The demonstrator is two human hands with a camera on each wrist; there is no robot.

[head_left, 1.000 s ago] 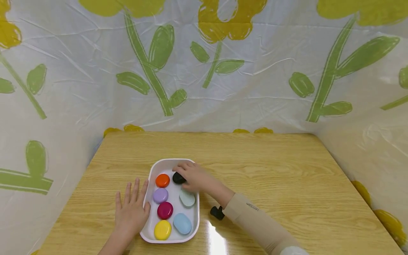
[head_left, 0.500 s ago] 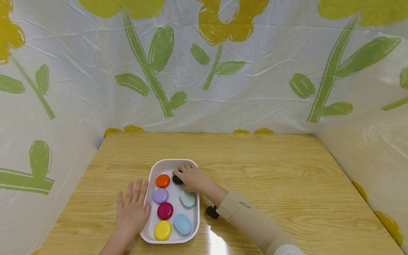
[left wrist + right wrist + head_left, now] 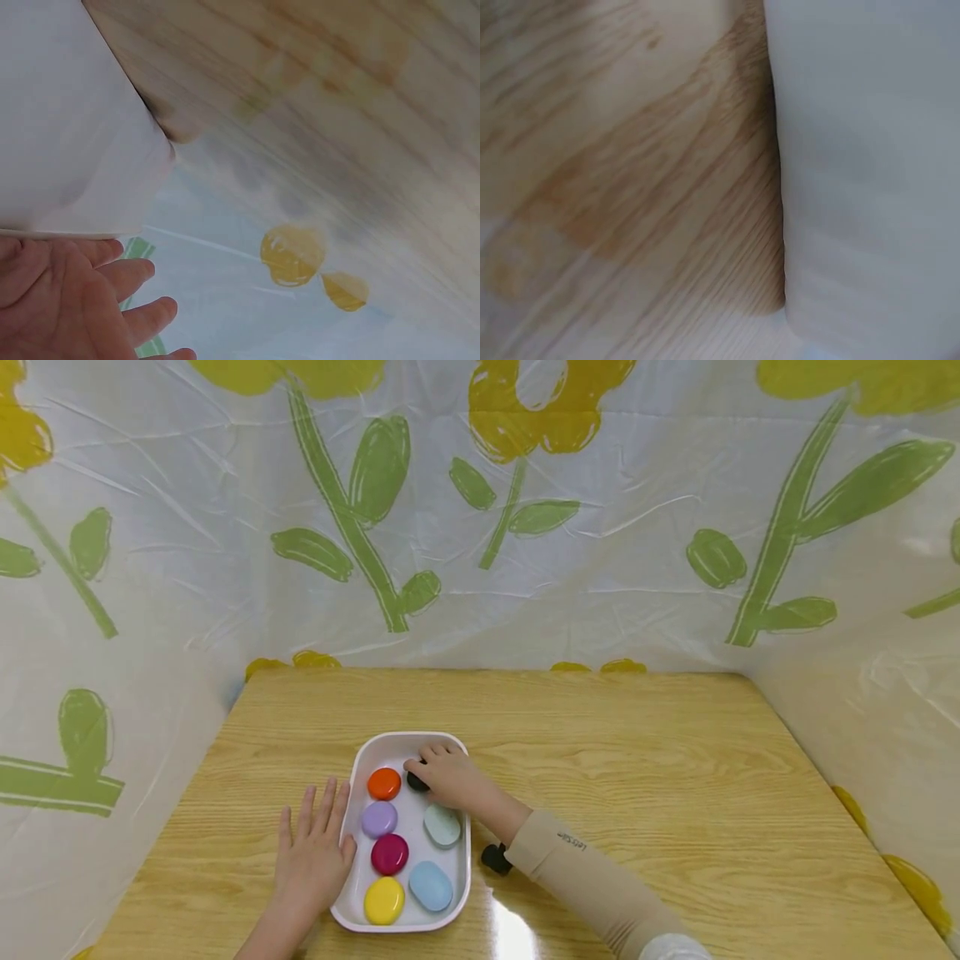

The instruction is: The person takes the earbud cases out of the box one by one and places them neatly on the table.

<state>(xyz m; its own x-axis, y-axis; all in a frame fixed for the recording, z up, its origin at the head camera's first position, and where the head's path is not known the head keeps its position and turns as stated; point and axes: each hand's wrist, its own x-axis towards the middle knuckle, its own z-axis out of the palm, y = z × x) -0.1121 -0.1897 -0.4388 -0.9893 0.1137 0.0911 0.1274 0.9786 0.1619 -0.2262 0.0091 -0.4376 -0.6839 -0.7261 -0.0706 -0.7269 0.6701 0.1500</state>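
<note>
In the head view a white tray holds smooth, rounded pebble-like pieces in two columns. The left column runs orange, lilac, crimson and yellow. On the right lie a pale green piece and a light blue piece. My right hand reaches over the tray's far right corner and grips a black pebble, mostly hidden under the fingers. With fingers spread straight, my left hand rests against the tray's left side; the left wrist view shows its fingers by the tray wall.
A small black object, partly covered by the right sleeve, is beside the tray. The wooden table extends right and back to a flower-printed sheet. The right wrist view shows only tray wall and tabletop.
My right hand and forearm have shifted slightly left, and the hand covers more of the black pebble. The left hand and the other pieces stay practically where they were.
</note>
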